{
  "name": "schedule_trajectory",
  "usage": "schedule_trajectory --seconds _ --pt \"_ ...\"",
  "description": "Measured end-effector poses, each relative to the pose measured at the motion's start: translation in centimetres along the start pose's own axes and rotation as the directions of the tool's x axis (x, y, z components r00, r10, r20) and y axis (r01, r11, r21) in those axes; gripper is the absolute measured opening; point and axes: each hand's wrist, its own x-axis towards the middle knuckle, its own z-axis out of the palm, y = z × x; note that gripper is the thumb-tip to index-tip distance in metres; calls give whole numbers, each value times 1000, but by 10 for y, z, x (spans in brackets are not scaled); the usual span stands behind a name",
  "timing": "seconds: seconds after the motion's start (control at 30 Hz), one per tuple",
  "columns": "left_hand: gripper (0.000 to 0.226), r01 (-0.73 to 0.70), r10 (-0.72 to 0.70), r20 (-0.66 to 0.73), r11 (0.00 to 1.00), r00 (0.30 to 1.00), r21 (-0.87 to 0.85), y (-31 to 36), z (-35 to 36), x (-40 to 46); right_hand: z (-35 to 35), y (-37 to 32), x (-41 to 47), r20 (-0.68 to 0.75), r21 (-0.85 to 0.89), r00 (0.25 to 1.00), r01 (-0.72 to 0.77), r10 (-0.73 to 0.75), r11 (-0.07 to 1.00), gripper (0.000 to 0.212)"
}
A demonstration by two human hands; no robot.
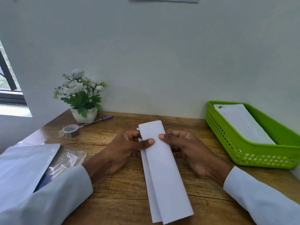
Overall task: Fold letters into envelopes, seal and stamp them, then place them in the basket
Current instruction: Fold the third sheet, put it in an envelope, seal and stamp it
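Folded lengthwise into a long narrow strip, the white letter runs from the near edge of the wooden desk away toward the wall, its near end closest to the camera and its layered edges showing along its left side. At far left, a sheet of paper overlaps clear plastic packaging, with a roll of tape, a pen and a potted white flower behind them. The left hand grasps the letter's left edge near its far end, thumb pressed on top and fingers curled behind. The right hand pinches the opposite edge at the same height, thumb on top. Most of the strip lies nearer than both grips. At right, a green basket holds a white envelope with a red stamp.
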Motion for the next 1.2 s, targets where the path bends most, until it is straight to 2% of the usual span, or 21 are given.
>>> schedule_trajectory --seconds 0.2,0.37,0.57,0.83,1.03,1.2 --pt "50 23 -27 -27 990 999 -136 0 2 1 4 5 2 -49 119 996 -64 70 991 36" --pt "46 18 -27 -56 989 998 -144 -3 5 1 10 7 1 -70 161 995 -58 70 985 39" --pt "66 37 -44 -34 984 998 -177 -5 2 5 10 7 1 -79 153 993 -72 85 986 40" --pt "68 92 -72 90 965 993 -245 -6 0 3 14 7 -1 -119 158 989 -68 87 985 31" --pt "75 118 -89 117 954 989 -275 -7 0 4 16 8 0 -156 146 984 -69 92 987 28" --pt "61 123 -89 129 950 988 -286 -4 3 1 17 8 0 -191 151 978 -61 90 987 27"
